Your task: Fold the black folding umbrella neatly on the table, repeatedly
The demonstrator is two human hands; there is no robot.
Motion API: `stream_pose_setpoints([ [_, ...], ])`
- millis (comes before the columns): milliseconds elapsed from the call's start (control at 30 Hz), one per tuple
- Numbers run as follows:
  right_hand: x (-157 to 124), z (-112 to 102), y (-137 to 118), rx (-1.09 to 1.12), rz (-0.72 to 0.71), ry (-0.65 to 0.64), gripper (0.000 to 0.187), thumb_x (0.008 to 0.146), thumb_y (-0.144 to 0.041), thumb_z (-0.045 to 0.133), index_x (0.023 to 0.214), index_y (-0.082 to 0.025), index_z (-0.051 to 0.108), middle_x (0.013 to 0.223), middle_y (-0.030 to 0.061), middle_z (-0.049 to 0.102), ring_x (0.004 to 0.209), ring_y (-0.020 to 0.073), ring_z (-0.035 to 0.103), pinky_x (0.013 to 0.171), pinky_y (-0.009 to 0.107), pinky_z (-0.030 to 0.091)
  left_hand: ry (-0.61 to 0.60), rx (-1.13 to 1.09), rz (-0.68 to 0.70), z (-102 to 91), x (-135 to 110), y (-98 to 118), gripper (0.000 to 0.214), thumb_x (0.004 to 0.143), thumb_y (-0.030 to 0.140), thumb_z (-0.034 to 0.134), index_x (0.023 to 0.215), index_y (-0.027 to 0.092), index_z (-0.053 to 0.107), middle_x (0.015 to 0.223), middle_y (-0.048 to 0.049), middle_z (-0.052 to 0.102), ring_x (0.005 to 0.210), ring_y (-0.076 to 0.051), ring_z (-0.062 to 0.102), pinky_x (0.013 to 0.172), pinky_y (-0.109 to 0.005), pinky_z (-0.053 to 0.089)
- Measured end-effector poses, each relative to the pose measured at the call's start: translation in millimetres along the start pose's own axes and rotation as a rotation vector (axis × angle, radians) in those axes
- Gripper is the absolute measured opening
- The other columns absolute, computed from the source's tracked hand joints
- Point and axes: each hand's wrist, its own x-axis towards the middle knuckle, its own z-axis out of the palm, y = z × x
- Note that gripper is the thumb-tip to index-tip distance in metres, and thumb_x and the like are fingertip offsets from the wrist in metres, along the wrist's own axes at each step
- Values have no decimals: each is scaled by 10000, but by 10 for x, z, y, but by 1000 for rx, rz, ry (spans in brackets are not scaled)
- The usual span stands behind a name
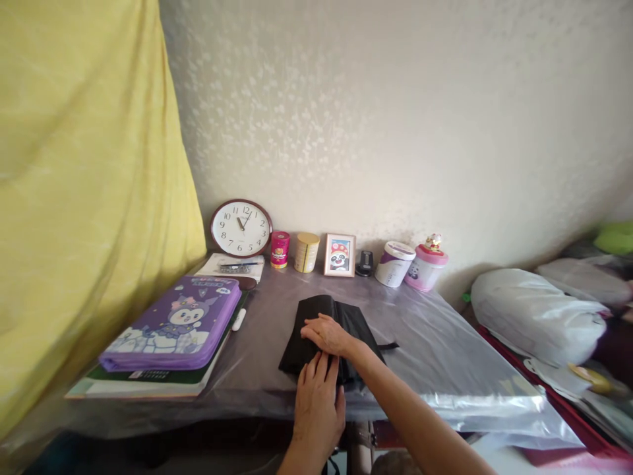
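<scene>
A black folding umbrella (312, 315), its cloth loosely folded and lying flat, rests on the table in front of me. A narrow strap (388, 346) sticks out from its right side. My right hand (326, 334) lies across the middle of the cloth, palm down, fingers stretched to the left. Just below it, my left hand (319, 396) touches the near edge with its fingers extended forward and the thumb apart. Neither hand is closed round the cloth. The part beneath both hands is hidden.
A purple cartoon case (173, 323) lies on books (148, 386) at the left. Along the wall stand a clock (241, 228), a pink tin (279, 249), a yellow tin (306, 253), a picture frame (339, 255) and tubs (395, 264). Plastic sheeting (445, 363) covers the table.
</scene>
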Motion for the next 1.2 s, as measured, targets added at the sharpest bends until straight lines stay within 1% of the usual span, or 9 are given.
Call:
stream_pose_setpoints([
  [67, -103, -57, -121, 120, 7, -61, 416, 938, -308, 299, 897, -200, 699, 994, 46, 697, 1050, 176, 582, 1056, 406, 226, 5, 4, -13, -8, 1, 1, 436, 775, 205, 463, 1204, 216, 541, 1235, -48, 552, 1114, -239, 476, 947, -415, 400],
  [167, -257, -137, -238, 424, 112, -67, 470, 913, -421, 316, 846, -178, 713, 897, 44, 713, 859, 167, 642, 923, 318, 396, 9, -3, -21, -28, -4, 0, 420, 776, 200, 467, 1187, 213, 555, 1226, -53, 552, 1100, -240, 479, 936, -407, 408],
  [267, -385, -193, -145, 616, 200, 187, 460, 879, -469, 357, 859, -167, 704, 904, 43, 705, 851, 173, 632, 800, 268, 458, 0, -14, -12, -55, -13, -6, 462, 791, 201, 458, 1251, 226, 500, 1309, -48, 494, 1142, -237, 456, 955, -405, 394],
  [367, -504, -230, 180, 466, 388, 534, 332, 841, -412, 438, 877, -197, 688, 907, 33, 697, 883, 190, 613, 825, 293, 444, -34, -3, -12, -75, -18, -15, 476, 804, 215, 450, 1278, 240, 470, 1360, -39, 448, 1163, -227, 445, 966, -390, 388],
  [433, -599, -232, 442, 317, 600, 643, 282, 833, -352, 443, 922, -217, 674, 942, 41, 689, 884, 194, 611, 822, 304, 437, -52, 10, -4, -78, -17, -21, 484, 806, 201, 437, 1288, 236, 457, 1371, -40, 435, 1172, -223, 438, 971, -384, 384],
  [633, -861, -111, 922, 98, 882, 579, 286, 804, -350, 470, 893, -176, 679, 933, 102, 675, 912, 235, 606, 781, 322, 431, -88, 51, 18, -58, -13, -43, 527, 782, 148, 424, 1305, 209, 435, 1379, -59, 419, 1177, -231, 437, 969, -392, 389],
  [800, -896, -89, 953, 290, 931, 464, 321, 788, -403, 476, 803, -167, 694, 719, 63, 657, 712, 196, 614, 609, 273, 430, -85, 45, 29, -51, -16, -68, 535, 778, 145, 424, 1309, 210, 424, 1382, -54, 413, 1177, -220, 442, 970, -378, 391],
  [933, -886, -110, 890, 468, 888, 467, 311, 758, -418, 518, 716, -158, 684, 571, 18, 607, 566, 147, 568, 512, 232, 399, -82, 50, 32, -49, -16, -80, 539, 778, 129, 416, 1311, 208, 418, 1383, -60, 414, 1186, -216, 438, 972, -373, 391],
  [1200, -817, -215, 696, 954, 694, 505, 205, 648, -293, 653, 789, -145, 666, 643, 7, 664, 595, 155, 606, 563, 266, 479, -76, 52, 22, -46, -22, -84, 548, 773, 134, 412, 1318, 190, 410, 1389, -68, 414, 1204, -217, 438, 969, -371, 398],
])
